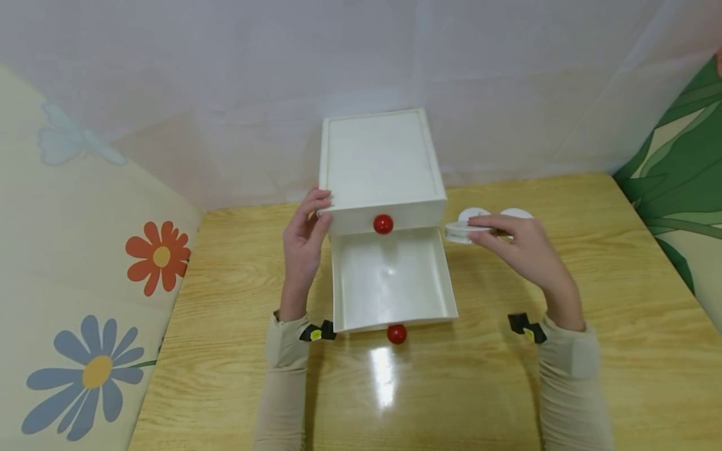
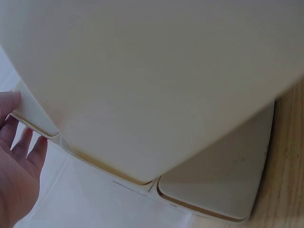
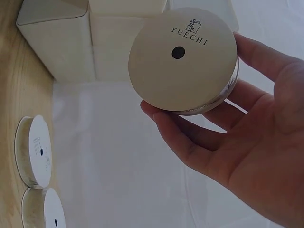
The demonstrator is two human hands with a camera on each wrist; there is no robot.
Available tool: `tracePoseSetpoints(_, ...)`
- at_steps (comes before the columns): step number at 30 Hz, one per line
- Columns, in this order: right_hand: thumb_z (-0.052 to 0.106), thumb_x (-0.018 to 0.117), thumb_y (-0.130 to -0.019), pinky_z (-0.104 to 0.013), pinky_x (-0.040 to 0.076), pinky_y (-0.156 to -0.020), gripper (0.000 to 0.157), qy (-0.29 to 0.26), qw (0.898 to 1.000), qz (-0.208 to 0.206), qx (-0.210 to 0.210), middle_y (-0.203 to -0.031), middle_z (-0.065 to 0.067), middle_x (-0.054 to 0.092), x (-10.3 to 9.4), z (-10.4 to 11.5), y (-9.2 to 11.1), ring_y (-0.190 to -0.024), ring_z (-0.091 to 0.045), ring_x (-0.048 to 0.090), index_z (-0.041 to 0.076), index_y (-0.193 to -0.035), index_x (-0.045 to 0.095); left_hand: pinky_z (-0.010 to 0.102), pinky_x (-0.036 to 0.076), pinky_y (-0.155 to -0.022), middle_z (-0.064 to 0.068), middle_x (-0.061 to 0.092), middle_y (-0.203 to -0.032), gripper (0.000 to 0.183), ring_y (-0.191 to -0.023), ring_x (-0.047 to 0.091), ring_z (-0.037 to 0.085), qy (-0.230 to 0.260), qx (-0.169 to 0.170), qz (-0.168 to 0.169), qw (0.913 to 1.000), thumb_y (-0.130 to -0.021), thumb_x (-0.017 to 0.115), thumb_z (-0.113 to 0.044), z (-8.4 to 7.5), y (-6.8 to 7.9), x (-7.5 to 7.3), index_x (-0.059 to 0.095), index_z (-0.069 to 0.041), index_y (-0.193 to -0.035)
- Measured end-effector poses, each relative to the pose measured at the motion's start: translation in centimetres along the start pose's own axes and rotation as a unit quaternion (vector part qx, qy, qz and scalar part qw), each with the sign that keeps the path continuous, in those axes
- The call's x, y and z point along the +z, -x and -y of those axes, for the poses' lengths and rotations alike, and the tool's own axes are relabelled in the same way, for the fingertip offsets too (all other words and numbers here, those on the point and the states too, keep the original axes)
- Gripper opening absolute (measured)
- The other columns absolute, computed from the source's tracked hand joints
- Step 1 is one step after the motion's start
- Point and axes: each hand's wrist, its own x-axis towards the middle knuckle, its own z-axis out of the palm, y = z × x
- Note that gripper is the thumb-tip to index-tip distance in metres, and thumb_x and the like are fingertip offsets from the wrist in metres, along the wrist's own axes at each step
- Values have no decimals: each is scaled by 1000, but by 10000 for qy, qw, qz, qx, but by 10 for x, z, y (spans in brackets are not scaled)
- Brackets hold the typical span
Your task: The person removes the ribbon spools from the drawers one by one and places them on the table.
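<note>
A white drawer cabinet (image 1: 383, 156) stands at the back of the table, its top drawer closed and the drawer under that pulled out. This pulled-out drawer (image 1: 389, 275) has a bare inside and a red knob (image 1: 397, 334). My left hand (image 1: 305, 235) grips the cabinet's front left corner, thumb at the front and fingers along the side. To the right of the cabinet, my right hand (image 1: 521, 247) holds a ribbon spool (image 3: 183, 61) above the table. Its pale round face reads YUECHI around a dark centre hole.
Two more ribbon spools (image 3: 40, 152) stand on edge on the wooden table (image 1: 632, 300), behind my right hand. A white cloth backdrop (image 1: 254, 94) rises behind the cabinet. Panels with a flower print (image 1: 97, 372) and green leaves flank the table.
</note>
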Motion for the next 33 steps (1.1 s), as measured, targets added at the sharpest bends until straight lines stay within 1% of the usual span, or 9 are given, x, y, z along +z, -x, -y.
tracePoseSetpoints(3, 16, 72, -98, -12, 49, -74, 26, 6, 10000, 60, 42, -115, -17, 75, 0, -1, -1, -95, -21, 65, 2, -120, 76, 47, 36, -121, -3, 64, -137, 18, -150, 36, 32, -11, -41, -6, 10000, -101, 55, 8, -1, 0, 0, 59, 16, -117)
tracePoseSetpoints(6, 16, 72, -98, -12, 48, -74, 27, -11, 9999, 107, 60, -114, -18, 75, 0, -2, -1, -95, -24, 66, 1, -120, 76, 47, 36, -121, -4, 63, -137, 18, -151, 35, 32, -17, -37, 9, 10000, -101, 55, 8, 0, 0, 0, 59, 16, -117)
tracePoseSetpoints(9, 17, 72, -99, -13, 49, -73, 27, -44, 9998, 161, 77, -112, -18, 75, 1, -5, -1, -94, -25, 67, 1, -121, 75, 47, 37, -121, -4, 63, -137, 19, -151, 35, 32, -11, -23, 16, 10000, -101, 54, 9, 0, 0, 0, 58, 17, -117)
tracePoseSetpoints(15, 20, 70, -101, -16, 52, -73, 30, 18, 9992, 328, 209, -110, -16, 75, 4, -10, -3, -95, -27, 69, 0, -122, 74, 46, 37, -121, -4, 64, -135, 17, -150, 36, 34, 48, -80, -44, 9999, -101, 54, 10, 0, 0, 0, 61, 14, -116)
tracePoseSetpoints(19, 23, 69, -101, -21, 52, -74, 32, 84, 9985, 443, 322, -111, -16, 75, 5, -10, -5, -97, -30, 70, 0, -123, 74, 46, 37, -121, -5, 64, -135, 18, -150, 36, 35, 44, -109, -47, 9999, -101, 54, 11, -1, 0, 0, 60, 15, -117)
tracePoseSetpoints(24, 22, 69, -101, -26, 54, -77, 32, 141, 9976, 562, 386, -111, -17, 75, 6, -13, -7, -97, -31, 70, -1, -123, 73, 46, 37, -120, -5, 64, -136, 19, -150, 36, 33, 8, -115, -45, 9999, -101, 54, 11, -1, 0, 1, 57, 18, -118)
tracePoseSetpoints(33, 21, 69, -101, -30, 56, -76, 33, 135, 9955, 758, 552, -111, -19, 75, 13, -21, -10, -94, -31, 70, -4, -123, 72, 46, 37, -120, -6, 64, -136, 18, -150, 37, 32, 41, -88, -46, 9999, -101, 53, 13, 0, 0, 1, 58, 18, -117)
